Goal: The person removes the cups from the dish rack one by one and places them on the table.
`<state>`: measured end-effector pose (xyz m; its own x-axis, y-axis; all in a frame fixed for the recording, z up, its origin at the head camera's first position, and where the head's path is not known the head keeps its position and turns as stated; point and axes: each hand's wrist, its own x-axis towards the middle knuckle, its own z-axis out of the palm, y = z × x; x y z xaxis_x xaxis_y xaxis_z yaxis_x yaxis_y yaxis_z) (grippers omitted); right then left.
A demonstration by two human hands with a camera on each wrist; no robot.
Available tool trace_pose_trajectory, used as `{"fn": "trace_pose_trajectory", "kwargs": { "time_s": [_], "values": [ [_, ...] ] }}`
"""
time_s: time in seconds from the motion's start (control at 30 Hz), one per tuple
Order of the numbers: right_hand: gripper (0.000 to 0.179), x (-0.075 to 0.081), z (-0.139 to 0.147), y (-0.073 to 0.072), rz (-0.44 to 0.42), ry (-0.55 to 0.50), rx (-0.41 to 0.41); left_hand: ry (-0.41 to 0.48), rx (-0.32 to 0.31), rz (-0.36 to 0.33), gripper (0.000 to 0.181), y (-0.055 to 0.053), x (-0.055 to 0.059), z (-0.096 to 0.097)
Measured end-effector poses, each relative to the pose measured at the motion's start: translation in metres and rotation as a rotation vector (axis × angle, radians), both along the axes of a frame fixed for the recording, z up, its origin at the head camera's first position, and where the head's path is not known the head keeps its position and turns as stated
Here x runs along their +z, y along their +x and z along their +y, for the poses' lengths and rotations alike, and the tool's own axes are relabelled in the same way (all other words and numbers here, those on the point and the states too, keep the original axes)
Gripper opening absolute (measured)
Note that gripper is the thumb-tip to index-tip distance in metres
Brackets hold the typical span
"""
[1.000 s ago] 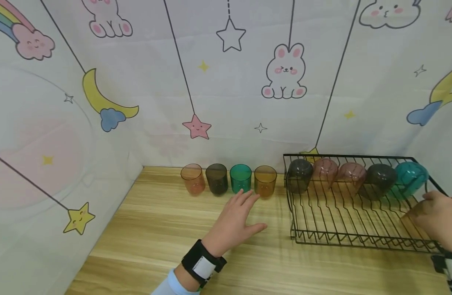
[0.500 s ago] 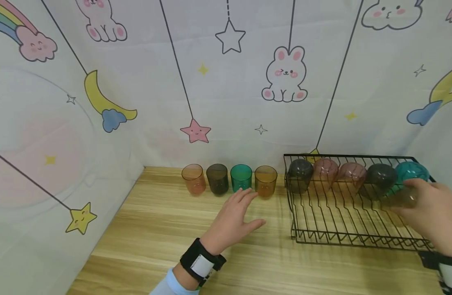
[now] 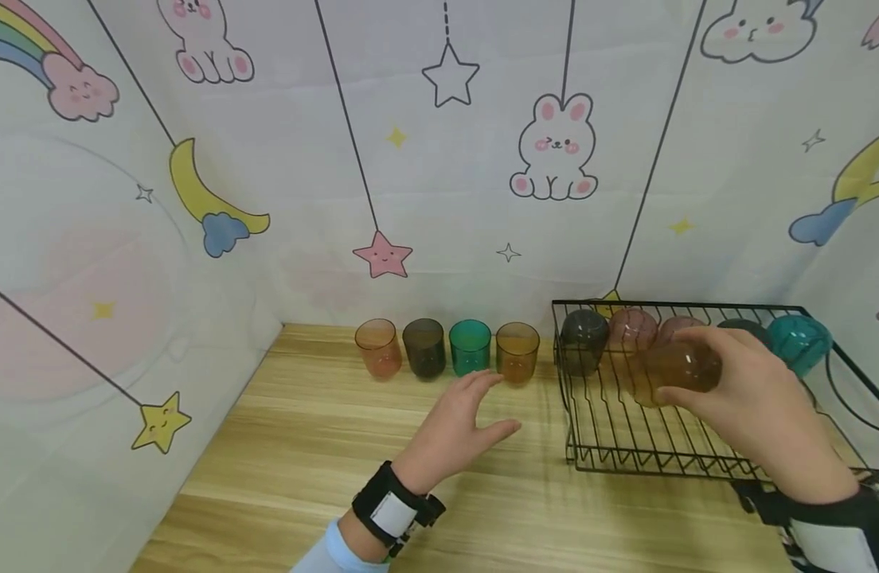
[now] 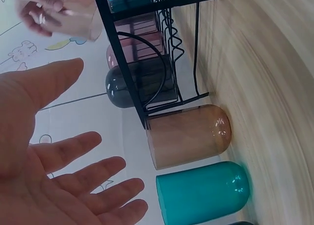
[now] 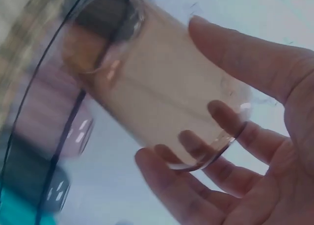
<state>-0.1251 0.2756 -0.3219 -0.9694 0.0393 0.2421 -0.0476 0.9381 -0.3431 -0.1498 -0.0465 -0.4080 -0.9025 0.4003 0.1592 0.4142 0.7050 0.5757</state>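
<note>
My right hand point(image 3: 762, 410) grips a clear amber-brown cup point(image 3: 672, 370) above the wire rack point(image 3: 654, 467). In the right wrist view the thumb lies on one side of this cup point(image 5: 162, 87) and the fingers on the other, near its rounded base; it is tilted. Four-sided and black, the rack bears upside-down cups along its back: dark grey point(image 3: 584, 342), pink point(image 3: 633, 328), another pink, partly hidden, dark grey point(image 3: 744, 326) and teal point(image 3: 799, 344). My left hand point(image 3: 447, 434) hovers with spread fingers, holding nothing, in front of a green cup point(image 3: 470, 344) and an amber cup point(image 3: 517, 350).
Left of the green cup, a dark grey cup point(image 3: 424, 348) and an orange-pink cup point(image 3: 378, 348) stand upright in the same row on the wooden table point(image 3: 267, 477). A printed cloth wall point(image 3: 447, 175) closes off the back and sides.
My right hand has lifted the amber-brown cup from the rack's right end and carried it left, in front of the pink and dark cups. My left hand has stayed nearly still.
</note>
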Motion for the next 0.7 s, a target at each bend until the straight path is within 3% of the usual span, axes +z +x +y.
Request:
{"fn": "trace_pose_trajectory", "kwargs": {
  "time_s": [0.37,0.7],
  "values": [
    [0.071,0.001,-0.064,-0.001,0.259,-0.198,0.202,0.042,-0.021,-0.023,0.057,0.005,0.006,0.012],
    [0.069,-0.008,-0.096,-0.004,0.366,-0.281,0.251,0.063,-0.121,0.045,0.047,0.007,0.007,0.025]
  ]
}}
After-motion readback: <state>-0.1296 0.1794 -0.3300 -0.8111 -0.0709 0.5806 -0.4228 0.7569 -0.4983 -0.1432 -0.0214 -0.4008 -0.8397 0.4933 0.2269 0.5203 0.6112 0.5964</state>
